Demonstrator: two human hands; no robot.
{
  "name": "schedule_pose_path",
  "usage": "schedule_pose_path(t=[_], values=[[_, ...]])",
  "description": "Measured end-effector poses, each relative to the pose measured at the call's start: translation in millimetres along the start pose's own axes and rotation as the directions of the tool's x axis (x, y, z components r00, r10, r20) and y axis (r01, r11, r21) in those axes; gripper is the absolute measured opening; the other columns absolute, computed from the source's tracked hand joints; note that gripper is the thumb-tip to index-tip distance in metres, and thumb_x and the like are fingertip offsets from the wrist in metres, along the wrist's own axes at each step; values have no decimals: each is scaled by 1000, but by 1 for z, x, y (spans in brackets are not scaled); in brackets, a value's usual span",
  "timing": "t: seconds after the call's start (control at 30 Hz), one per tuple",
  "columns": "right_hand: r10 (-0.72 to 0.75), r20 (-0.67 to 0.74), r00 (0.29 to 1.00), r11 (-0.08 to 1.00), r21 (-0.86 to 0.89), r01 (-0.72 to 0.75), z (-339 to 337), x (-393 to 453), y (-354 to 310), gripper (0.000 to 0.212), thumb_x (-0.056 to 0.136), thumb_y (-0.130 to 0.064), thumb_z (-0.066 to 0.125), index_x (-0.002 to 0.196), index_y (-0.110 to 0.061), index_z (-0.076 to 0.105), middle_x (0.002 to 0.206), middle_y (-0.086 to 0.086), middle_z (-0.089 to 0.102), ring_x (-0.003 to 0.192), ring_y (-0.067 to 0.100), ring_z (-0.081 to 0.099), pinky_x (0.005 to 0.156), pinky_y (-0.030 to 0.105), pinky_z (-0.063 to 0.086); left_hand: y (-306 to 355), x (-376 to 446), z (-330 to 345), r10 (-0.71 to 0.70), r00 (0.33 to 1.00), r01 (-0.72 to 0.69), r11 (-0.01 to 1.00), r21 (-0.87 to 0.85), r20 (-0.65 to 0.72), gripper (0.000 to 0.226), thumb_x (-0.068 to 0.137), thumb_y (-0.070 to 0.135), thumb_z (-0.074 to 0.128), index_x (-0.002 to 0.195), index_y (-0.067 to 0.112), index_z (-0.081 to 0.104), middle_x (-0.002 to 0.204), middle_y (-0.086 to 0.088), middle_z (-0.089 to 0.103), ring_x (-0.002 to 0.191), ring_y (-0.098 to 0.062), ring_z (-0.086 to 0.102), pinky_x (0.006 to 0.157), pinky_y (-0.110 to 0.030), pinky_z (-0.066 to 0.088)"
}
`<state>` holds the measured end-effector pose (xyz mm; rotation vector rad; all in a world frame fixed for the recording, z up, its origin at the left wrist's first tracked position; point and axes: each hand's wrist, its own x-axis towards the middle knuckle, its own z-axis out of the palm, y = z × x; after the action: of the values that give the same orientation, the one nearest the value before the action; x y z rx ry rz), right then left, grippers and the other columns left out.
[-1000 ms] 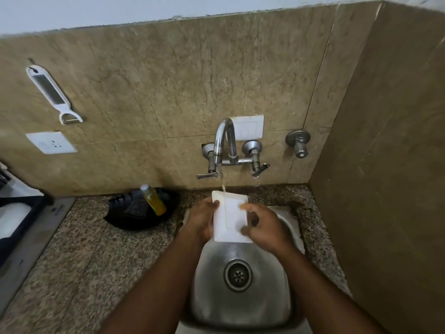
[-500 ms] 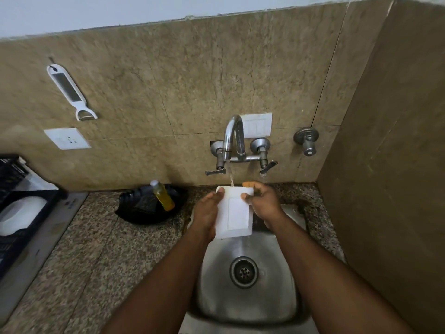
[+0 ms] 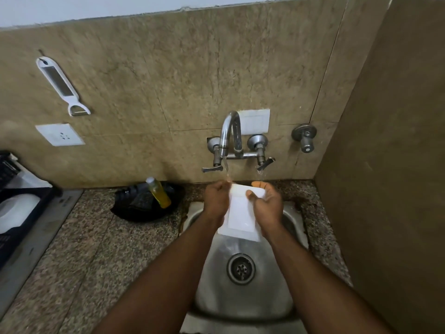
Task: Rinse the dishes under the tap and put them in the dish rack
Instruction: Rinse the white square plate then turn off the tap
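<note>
A white rectangular dish (image 3: 240, 216) is held tilted over the steel sink (image 3: 243, 292), its far edge under the thin stream from the tap (image 3: 230, 133). My left hand (image 3: 216, 201) grips its left edge. My right hand (image 3: 267, 204) grips the right edge, thumb on the dish's face. Water runs off the lower edge into the basin. At the far left the dark dish rack (image 3: 26, 213) holds a white dish (image 3: 16, 212).
A black pan (image 3: 147, 203) with a yellow liquid bottle (image 3: 159, 192) lies on the granite counter left of the sink. A white peeler (image 3: 62, 86) and a socket (image 3: 59, 135) are on the back wall. A side wall stands close on the right.
The dish has tipped more steeply and its lower edge now sits lower over the basin. My right hand has slid from the top corner onto the right edge. The view has shifted slightly.
</note>
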<state>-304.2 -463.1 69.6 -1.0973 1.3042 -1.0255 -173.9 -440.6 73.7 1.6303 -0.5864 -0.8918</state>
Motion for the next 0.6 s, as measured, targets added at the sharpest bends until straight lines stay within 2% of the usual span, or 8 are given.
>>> schedule_pose_path(t=[0.07, 0.1, 0.2, 0.27, 0.33, 0.43, 0.5, 0.6], values=[[10, -30, 1000, 1000, 11, -9, -6, 7, -1, 26, 83, -8, 76, 93, -31, 68, 103, -1, 74, 98, 24, 70, 87, 48, 60, -5, -3, -1, -17, 989, 17, 1000, 2, 147, 12, 98, 21, 66, 95, 16, 77, 92, -6, 79, 83, -28, 73, 77, -43, 62], [8, -41, 999, 1000, 1, -8, -7, 9, -1, 27, 82, -8, 76, 91, -32, 68, 103, -1, 74, 97, 23, 70, 86, 47, 60, -6, -7, 0, -19, 988, 16, 1000, 20, 152, 12, 98, 20, 67, 101, 14, 76, 93, -7, 79, 82, -26, 74, 75, -42, 63], [-18, -55, 998, 999, -32, 16, -4, 7, -1, 25, 80, -12, 80, 89, -32, 69, 97, -6, 73, 91, 17, 70, 85, 45, 61, -3, -10, 11, 73, 997, -71, 993, 96, -23, 25, 103, 22, 60, 84, 7, 70, 78, -5, 71, 69, -16, 62, 64, -33, 52], [-35, -42, 998, 999, -43, 33, 0, 4, 2, 23, 80, -14, 81, 88, -32, 69, 95, -8, 73, 90, 15, 70, 84, 44, 61, 3, -8, 16, 95, 985, -77, 989, 126, -146, 36, 105, 19, 54, 71, 11, 62, 71, -2, 62, 70, -18, 57, 68, -31, 47], [-52, -29, 998, 997, -57, 50, 4, 1, 3, 22, 80, -15, 81, 90, -31, 69, 95, -10, 73, 91, 14, 70, 84, 43, 61, 7, -6, 14, 48, 979, -35, 997, 70, -199, 38, 105, 18, 53, 68, 12, 60, 70, -2, 62, 72, -19, 57, 73, -33, 48], [-63, -32, 997, 995, -78, 60, 3, 5, 1, 23, 79, -16, 82, 92, -30, 69, 96, -9, 73, 90, 15, 70, 83, 43, 61, 5, -10, 4, -21, 999, 18, 998, -55, -50, 29, 97, 25, 69, 73, 10, 65, 75, -11, 70, 70, -22, 65, 70, -38, 55], [-53, -24, 998, 995, -89, 51, 3, 9, -1, 24, 78, -19, 84, 93, -29, 68, 96, -9, 72, 90, 15, 70, 81, 43, 62, 1, -16, -2, -36, 997, 40, 997, -63, 63, 28, 86, 31, 83, 79, 7, 69, 81, -14, 77, 72, -27, 72, 70, -44, 61], [-40, -8, 999, 995, -97, 39, 3, 10, -2, 26, 76, -22, 86, 97, -25, 70, 95, -8, 72, 89, 15, 70, 78, 41, 63, 1, -20, -1, -14, 1000, 12, 996, -91, -17, 28, 90, 27, 79, 68, 13, 67, 68, -4, 72, 61, -15, 67, 57, -31, 56]])
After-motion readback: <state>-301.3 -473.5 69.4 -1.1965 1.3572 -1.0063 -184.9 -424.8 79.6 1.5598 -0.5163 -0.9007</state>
